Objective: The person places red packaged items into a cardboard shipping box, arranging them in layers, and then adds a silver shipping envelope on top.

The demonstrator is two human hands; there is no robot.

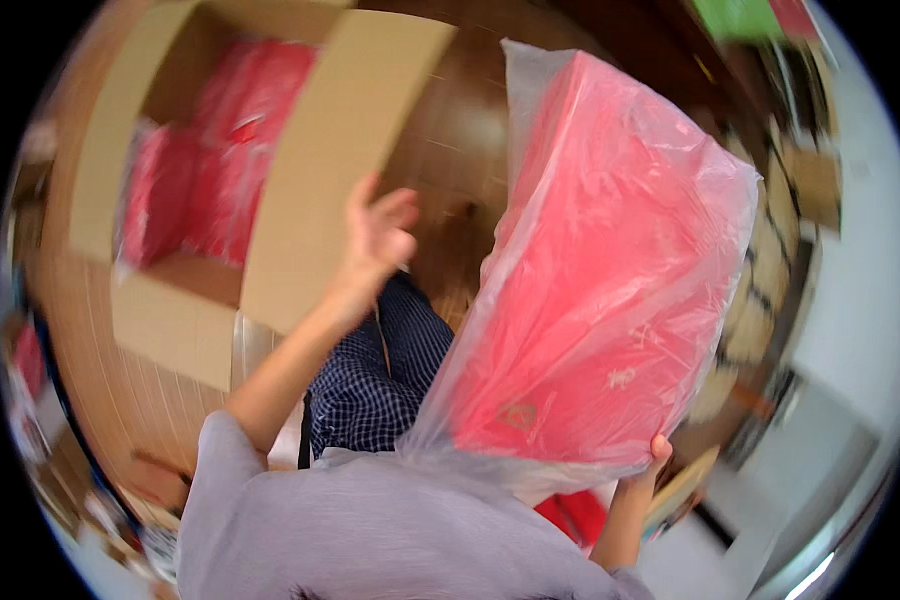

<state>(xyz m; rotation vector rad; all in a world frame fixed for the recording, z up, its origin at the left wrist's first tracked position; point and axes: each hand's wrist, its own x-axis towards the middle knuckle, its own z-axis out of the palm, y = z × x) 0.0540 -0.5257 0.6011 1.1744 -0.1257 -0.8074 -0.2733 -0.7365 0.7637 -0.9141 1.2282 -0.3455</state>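
Note:
A large red box [610, 270] wrapped in cloudy clear plastic is held up in front of me, right of the middle, tilted. My right hand [658, 455] grips its lower right corner; the thumb shows on the near edge and the other fingers are hidden behind it. My left hand [380, 232] is raised in the air left of the box, apart from it, fingers spread and a little blurred, with nothing in it. Near that hand is a flap of an open cardboard carton [345, 130]. Inside the carton lie red plastic-wrapped packages [240, 150].
The carton stands on a wooden floor [450, 130] at the left, flaps folded outward. Flattened cardboard [820, 185] and other goods line the right side. Behind my right forearm is another red item [573, 515]. Mixed clutter [100, 510] sits at the lower left.

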